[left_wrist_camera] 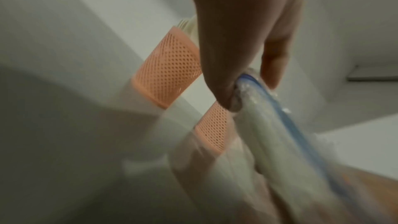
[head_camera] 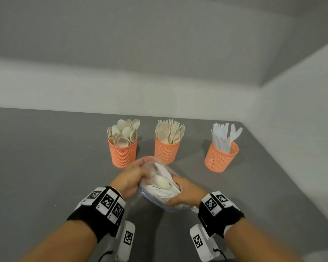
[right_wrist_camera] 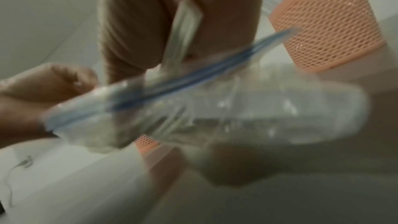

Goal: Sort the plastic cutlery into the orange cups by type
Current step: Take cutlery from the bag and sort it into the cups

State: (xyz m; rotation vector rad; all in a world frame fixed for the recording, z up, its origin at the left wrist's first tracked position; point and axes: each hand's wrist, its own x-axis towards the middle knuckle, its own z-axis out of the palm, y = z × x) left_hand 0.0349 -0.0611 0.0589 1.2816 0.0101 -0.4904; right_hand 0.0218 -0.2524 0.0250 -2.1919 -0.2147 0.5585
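Three orange mesh cups stand in a row on the grey table: the left cup (head_camera: 122, 155) holds beige spoons, the middle cup (head_camera: 166, 151) beige forks, the right cup (head_camera: 220, 158) white knives. In front of them I hold a clear zip bag (head_camera: 159, 186) of mixed cutlery above the table. My left hand (head_camera: 132, 176) pinches the bag's blue zip edge (left_wrist_camera: 254, 83). My right hand (head_camera: 187, 191) is at the bag's near end, and its fingers (right_wrist_camera: 133, 31) pinch a flat white cutlery handle (right_wrist_camera: 185, 28) rising out of the bag's mouth. Blur hides which type it is.
The table (head_camera: 45, 167) runs to a pale wall at the back and on the right. The cups stand about a hand's width beyond the bag. Bare grey surface lies to the left and near me.
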